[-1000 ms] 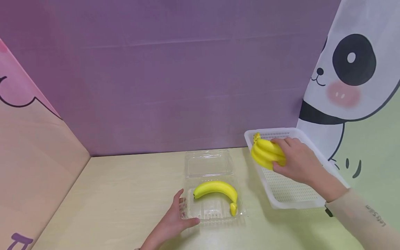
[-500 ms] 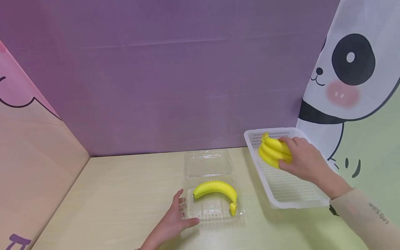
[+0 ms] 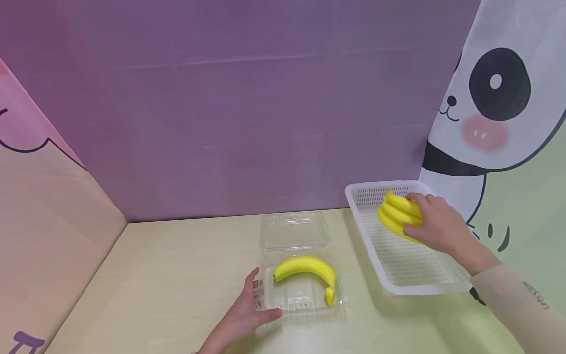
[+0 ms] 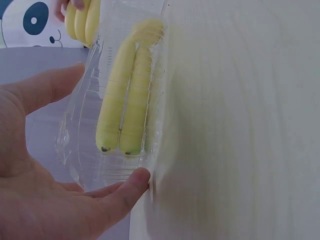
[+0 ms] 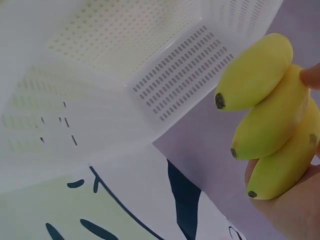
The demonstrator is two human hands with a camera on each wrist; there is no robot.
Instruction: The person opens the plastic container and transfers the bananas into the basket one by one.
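A clear plastic clamshell box (image 3: 294, 309) lies unfolded on the table, its lid folded back. In it rests a small bunch of bananas (image 3: 309, 265); the left wrist view shows two joined bananas (image 4: 122, 100) side by side. My left hand (image 3: 243, 309) touches the box's left end, thumb near the front edge and fingers spread along the side, fairly straight. My right hand (image 3: 439, 226) grips another bunch of yellow bananas (image 3: 398, 216) over the white basket. Three of these bananas (image 5: 272, 115) show their dark tips in the right wrist view, between thumb and fingers.
The white perforated plastic basket (image 3: 376, 263) stands at the table's right, against the panda-printed panel (image 3: 486, 147). A purple backdrop (image 3: 221, 123) closes off the back. Pale wooden tabletop (image 3: 168, 280) extends left of the box.
My right hand has moved rightward with the bananas, from the basket's left rim to above its inside. My left hand, the box and the bananas in it have stayed put.
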